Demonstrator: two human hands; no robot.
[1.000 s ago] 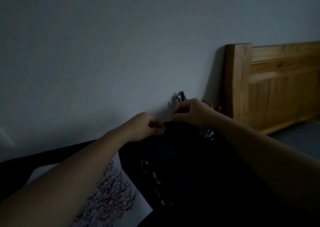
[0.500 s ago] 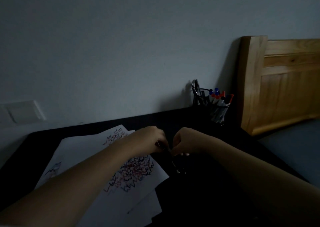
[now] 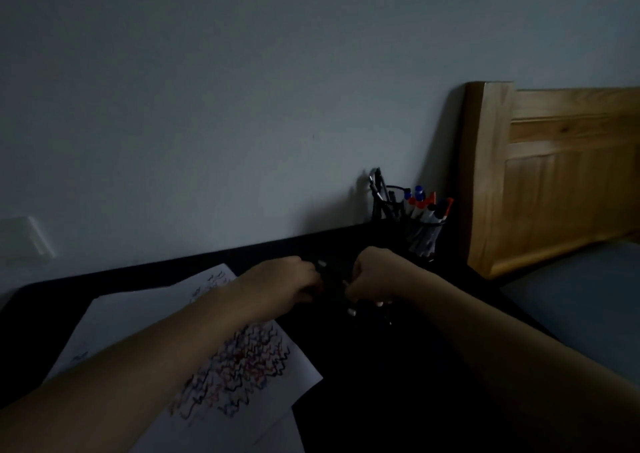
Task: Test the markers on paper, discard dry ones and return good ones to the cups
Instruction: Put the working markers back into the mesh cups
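1. The scene is very dim. A dark marker (image 3: 334, 284) between your hands is barely legible against the black desk (image 3: 398, 383); only pale tips show.
2. The desk stands against a grey wall (image 3: 242, 89), with a wooden headboard (image 3: 554, 175) to the right. White paper (image 3: 145, 317) covered in coloured scribbles lies at near left, partly under your left forearm. A mesh cup (image 3: 424, 238) of markers stands at the far right of the desk, a second dark cup (image 3: 389, 207) just left of it.
3. Your left hand (image 3: 280, 286) and right hand (image 3: 374, 276) are both curled, gripping the marker's opposite ends, just beyond the paper's far edge.
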